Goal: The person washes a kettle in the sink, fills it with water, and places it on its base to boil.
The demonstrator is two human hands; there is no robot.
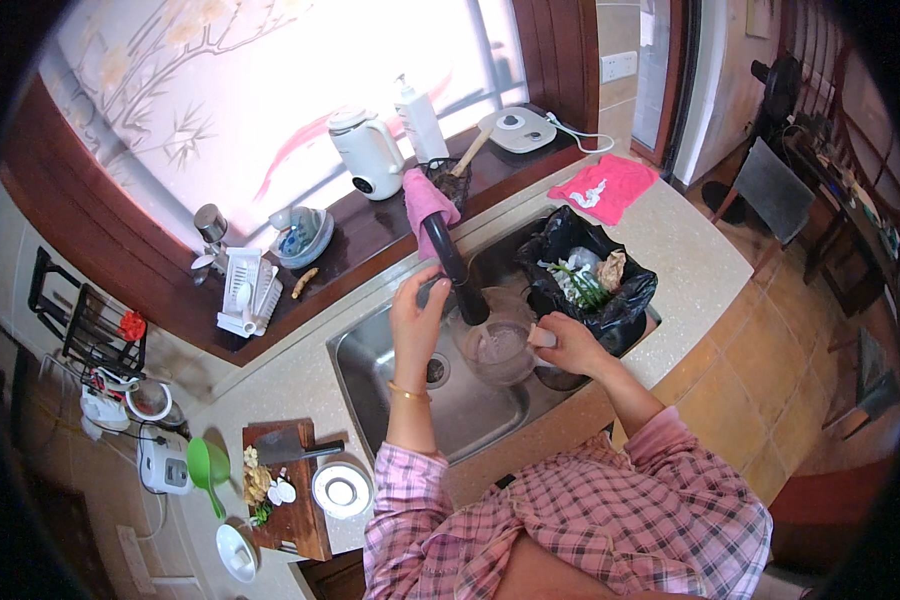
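Note:
My right hand (574,343) grips the short light-coloured handle (542,336) of a clear glass pot (487,364). The pot is tilted over the steel sink (412,412), under the spout of the black faucet (474,306), with some water in it. My left hand (418,311) is raised beside the faucet, its thumb and fingers around a dark faucet lever partly hidden by them. A pink cloth (427,210) is draped over the top of the faucet. Below my left hand the sink's drain (436,369) shows.
A black-bagged bin (630,300) with food scraps stands in the sink's right side. On the left counter are a wooden board (300,517) with a cleaver (281,445) and cut food, a round lid (342,489) and a green ladle (208,465). A white kettle (364,154) stands on the sill.

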